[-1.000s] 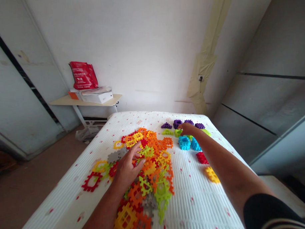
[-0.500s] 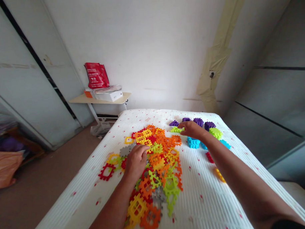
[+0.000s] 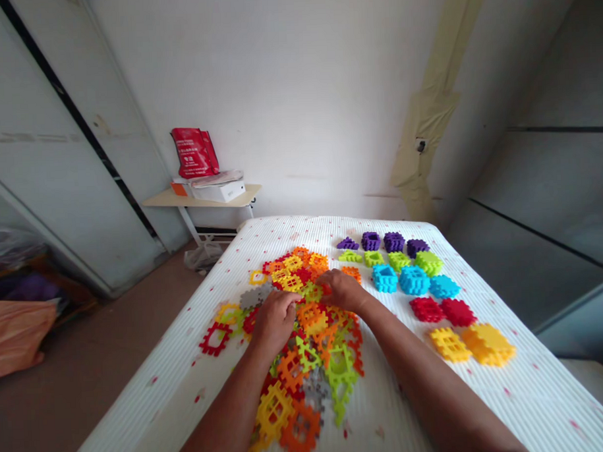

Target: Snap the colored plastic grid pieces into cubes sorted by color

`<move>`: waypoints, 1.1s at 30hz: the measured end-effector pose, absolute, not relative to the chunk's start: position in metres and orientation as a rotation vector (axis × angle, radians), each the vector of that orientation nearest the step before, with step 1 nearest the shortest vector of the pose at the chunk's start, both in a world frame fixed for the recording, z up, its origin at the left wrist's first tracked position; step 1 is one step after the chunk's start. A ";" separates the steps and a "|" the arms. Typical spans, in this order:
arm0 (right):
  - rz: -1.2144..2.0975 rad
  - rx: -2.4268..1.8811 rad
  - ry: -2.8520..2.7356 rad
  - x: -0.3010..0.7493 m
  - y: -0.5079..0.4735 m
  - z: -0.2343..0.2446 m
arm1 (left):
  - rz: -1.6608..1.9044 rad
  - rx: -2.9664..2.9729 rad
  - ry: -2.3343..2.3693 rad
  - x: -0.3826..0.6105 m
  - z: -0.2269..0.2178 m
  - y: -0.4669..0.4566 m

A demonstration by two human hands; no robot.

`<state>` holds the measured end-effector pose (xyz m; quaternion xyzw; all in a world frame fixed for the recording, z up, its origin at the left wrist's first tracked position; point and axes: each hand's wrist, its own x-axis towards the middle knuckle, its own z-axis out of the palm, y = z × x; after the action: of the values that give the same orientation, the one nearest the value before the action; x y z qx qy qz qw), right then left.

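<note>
and here we go, looking down on a white ribbed mattress (image 3: 525,403) on a bed, red flecks all over it; two bare arms reach in from the bottom of the view; down the middle sprawls a big loose heap of plastic lattice pieces (image 3: 314,318), orange, yellow, lime, red and grey all jumbled, its long run stretching from the far end of the bed back toward the person; the left hand (image 3: 275,322) is down on the heap's left side, fingers curled over the pieces; the right hand (image 3: 343,290) has come across to the heap's far right edge, fingers pointing left, and it's the nearer hand to the sorted rows (image 3: 414,280) just off to its right; both grips look cupped, half closed, but whether either one has a piece, i can't tell, the fingers cover it; and those rows, what a sight: purple stacks (image 3: 394,242) furthest off, then lime (image 3: 398,261), blue (image 3: 444,286), red (image 3: 426,309), and yellow (image 3: 488,344) closest in; beyond the bed, a little bench (image 3: 162,202) by the wall carries a white box (image 3: 218,191) with a red bag (image 3: 194,152) on top; what's inside either, can't tell.
</note>
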<state>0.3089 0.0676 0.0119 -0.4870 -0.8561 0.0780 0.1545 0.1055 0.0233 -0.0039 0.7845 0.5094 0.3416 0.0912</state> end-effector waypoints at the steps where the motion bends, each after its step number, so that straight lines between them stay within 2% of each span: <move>1: 0.238 -1.394 -2.443 0.309 0.067 0.012 | 1.013 2.327 1.514 0.106 -0.004 0.023; 10: 0.477 -1.296 -2.208 0.324 0.063 0.021 | 1.124 2.231 1.526 0.107 0.002 0.021; 17: 0.605 -1.062 -2.131 0.318 0.048 0.039 | 1.268 1.900 1.512 0.106 0.005 0.018; 27: 0.551 -0.945 -2.232 0.301 0.040 0.037 | 1.391 1.308 1.263 0.107 0.012 0.016; 33: 0.251 -1.030 -2.425 0.288 0.031 0.044 | 1.392 1.222 1.257 0.108 0.012 0.016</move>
<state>0.2881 0.0306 0.0436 -0.3774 -0.8883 0.0920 0.2450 0.1080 0.0161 0.0119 0.4912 0.5051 0.5595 0.4365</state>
